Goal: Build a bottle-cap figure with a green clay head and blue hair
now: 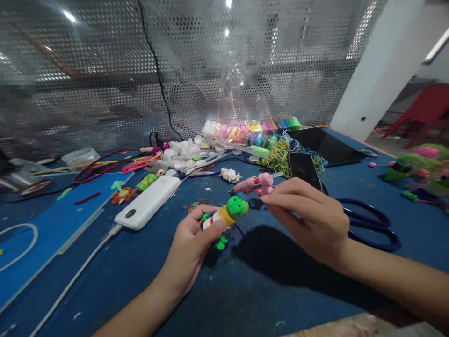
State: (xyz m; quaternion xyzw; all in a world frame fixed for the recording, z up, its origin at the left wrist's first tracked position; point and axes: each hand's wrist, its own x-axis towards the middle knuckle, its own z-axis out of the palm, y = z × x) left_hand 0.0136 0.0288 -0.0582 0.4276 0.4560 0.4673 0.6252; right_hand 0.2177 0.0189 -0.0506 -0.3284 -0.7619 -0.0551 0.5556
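Head: 2 hands (191,241), 1 fig (228,213), 1 tool (249,184)

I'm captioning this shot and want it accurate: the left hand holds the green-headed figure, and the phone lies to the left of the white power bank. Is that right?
Not quite: the head view shows the phone to the right of the white power bank. The left hand does hold the green-headed figure.
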